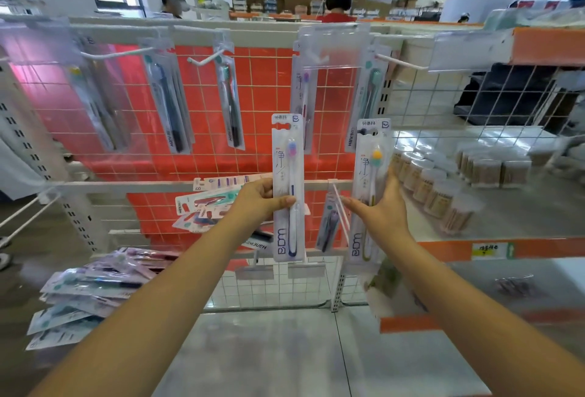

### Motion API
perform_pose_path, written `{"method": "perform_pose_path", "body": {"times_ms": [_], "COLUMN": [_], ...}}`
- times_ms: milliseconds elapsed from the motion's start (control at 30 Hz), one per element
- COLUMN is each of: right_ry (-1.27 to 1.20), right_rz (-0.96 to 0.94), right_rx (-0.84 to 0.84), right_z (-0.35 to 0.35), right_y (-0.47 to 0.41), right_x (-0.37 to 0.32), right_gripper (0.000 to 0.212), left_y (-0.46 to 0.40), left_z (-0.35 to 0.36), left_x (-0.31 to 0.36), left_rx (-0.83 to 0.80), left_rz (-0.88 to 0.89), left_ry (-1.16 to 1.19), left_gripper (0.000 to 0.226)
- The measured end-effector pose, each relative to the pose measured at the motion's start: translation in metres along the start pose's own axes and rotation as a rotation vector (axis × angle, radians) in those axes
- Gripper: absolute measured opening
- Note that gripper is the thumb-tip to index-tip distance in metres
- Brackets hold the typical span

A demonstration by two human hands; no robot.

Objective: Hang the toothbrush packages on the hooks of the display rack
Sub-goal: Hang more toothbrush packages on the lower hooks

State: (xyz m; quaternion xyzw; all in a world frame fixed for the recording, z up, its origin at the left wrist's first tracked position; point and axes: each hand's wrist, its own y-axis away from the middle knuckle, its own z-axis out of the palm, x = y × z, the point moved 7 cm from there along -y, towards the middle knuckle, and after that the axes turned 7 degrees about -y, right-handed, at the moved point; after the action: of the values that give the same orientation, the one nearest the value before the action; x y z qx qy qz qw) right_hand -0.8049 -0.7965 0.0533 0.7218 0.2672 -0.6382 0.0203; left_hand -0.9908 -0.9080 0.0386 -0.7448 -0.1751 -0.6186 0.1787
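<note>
With my left hand pinching one toothbrush package upright and my right hand holding another package, I should lift each hang-hole squarely onto a free hook above.

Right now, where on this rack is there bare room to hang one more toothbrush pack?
The white hook left of centre juts out bare, between two hanging packs. Another bare hook sticks out at the upper right. It is crowded at the purple-brush pack under the clear tag holder, and the loose pile fills the lower left.
</note>
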Motion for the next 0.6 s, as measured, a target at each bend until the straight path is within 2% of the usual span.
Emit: {"method": "perform_pose_path", "body": {"times_ms": [333,600], "right_ry": [0.035,0.045], "right_rz": [0.019,0.040], "right_rx": [0.039,0.088], "right_z": [-0.003,0.009], "right_y": [0.034,0.070], "right_x": [-0.007,-0.031], "right_gripper": [0.077,0.073], "left_y": [0.040,0.077], "left_z": [-0.026,-0.047], "left_x": [-0.013,-0.007], "left_rx": [0.042,-0.002], "left_rz": [-0.013,0.026], "left_ry": [-0.028,-0.036], "left_gripper": [0.022,0.023]}}
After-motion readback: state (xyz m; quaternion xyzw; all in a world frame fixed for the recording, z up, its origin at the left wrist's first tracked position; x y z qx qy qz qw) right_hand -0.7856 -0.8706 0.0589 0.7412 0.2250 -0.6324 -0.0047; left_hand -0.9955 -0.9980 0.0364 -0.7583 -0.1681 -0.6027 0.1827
